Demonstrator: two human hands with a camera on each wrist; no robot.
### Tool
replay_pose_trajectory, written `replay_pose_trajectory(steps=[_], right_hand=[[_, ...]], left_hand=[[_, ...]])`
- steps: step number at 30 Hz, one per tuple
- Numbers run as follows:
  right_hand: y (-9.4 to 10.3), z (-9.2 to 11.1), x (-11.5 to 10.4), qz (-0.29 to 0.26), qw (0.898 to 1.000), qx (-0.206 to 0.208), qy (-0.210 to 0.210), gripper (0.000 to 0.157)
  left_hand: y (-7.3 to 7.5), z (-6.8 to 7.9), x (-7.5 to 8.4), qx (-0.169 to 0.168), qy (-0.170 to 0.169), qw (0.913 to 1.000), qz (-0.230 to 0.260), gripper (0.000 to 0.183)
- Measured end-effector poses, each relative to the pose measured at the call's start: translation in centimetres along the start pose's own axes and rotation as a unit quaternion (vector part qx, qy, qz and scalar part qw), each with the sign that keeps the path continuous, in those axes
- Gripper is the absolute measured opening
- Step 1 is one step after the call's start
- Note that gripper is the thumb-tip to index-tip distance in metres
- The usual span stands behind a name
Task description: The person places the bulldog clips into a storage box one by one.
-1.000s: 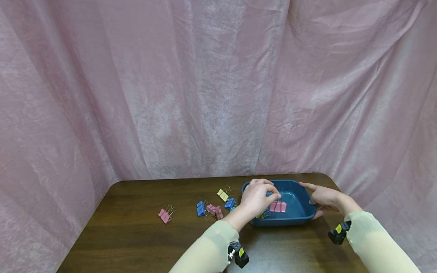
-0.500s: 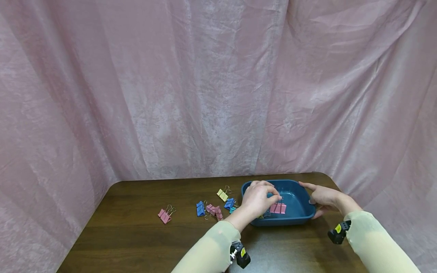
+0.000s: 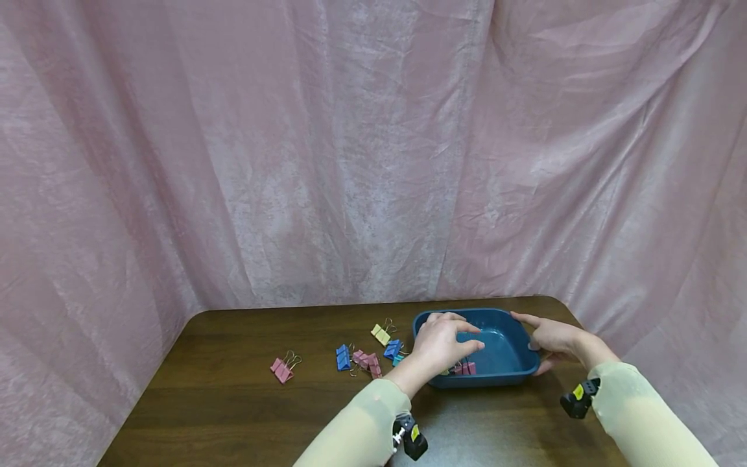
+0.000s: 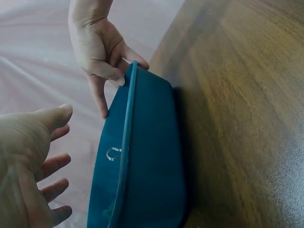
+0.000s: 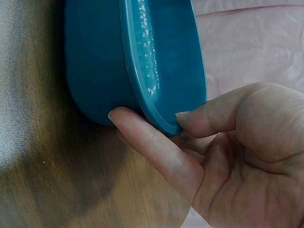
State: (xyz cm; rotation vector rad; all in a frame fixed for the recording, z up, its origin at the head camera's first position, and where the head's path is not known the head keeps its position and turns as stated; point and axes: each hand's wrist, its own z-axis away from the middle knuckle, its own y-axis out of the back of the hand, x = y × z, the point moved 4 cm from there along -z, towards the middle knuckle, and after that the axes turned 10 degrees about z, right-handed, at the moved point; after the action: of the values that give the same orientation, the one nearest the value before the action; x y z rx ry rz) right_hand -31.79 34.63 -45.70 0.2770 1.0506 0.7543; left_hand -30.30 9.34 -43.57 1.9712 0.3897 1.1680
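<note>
A dark blue plastic tray (image 3: 504, 378) stands at the right of the table. Over its left half hovers my left hand (image 3: 441, 344), thumb and fingers spread apart with nothing between them. Below that hand, a pink binder clip (image 3: 465, 368) lies on the tray floor against the near wall, partly covered by the thumb side. One clip's wire handle (image 4: 113, 154) shows above the rim in the left wrist view. My right hand (image 3: 560, 340) grips the tray's right end, its thumb (image 5: 199, 121) inside the rim and other fingers along the outside.
Left of the tray lie a yellow clip (image 3: 381, 335), a blue clip (image 3: 393, 349), overlapping pink clips (image 3: 367, 362) and another blue clip (image 3: 343, 357). A lone pink clip (image 3: 283, 370) lies farther left. A pink curtain (image 3: 350, 162) hangs behind the table.
My left thumb and fingers have parted and let go of the pink binder clip, which has dropped to the tray's near side. My right hand keeps its grip on the tray.
</note>
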Motion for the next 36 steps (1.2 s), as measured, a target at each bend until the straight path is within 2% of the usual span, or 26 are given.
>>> replay_pose_trajectory(steps=[7, 14, 26, 31, 36], right_hand=[[0.1, -0.1, 0.1, 0.002, 1.000, 0.004, -0.002, 0.083], [0.1, -0.1, 0.3, 0.003, 1.000, 0.002, 0.000, 0.084], [0.0, 0.4, -0.1, 0.010, 1.000, 0.007, 0.006, 0.083], [0.0, 0.3, -0.2, 0.015, 1.000, 0.006, 0.006, 0.083], [-0.1, 0.1, -0.2, 0.014, 1.000, 0.005, 0.003, 0.084]], left_hand=[[1.0, -0.1, 0.0, 0.006, 0.011, 0.9999, 0.007, 0.050], [3.1, 0.2, 0.2, 0.015, -0.002, 0.9995, 0.028, 0.060], [7.5, 2.0, -0.4, 0.031, -0.028, 0.9975, 0.057, 0.061], [9.6, 3.1, -1.4, 0.042, -0.035, 0.9960, 0.070, 0.061], [11.7, 4.1, -2.5, 0.069, -0.040, 0.9941, 0.074, 0.060]])
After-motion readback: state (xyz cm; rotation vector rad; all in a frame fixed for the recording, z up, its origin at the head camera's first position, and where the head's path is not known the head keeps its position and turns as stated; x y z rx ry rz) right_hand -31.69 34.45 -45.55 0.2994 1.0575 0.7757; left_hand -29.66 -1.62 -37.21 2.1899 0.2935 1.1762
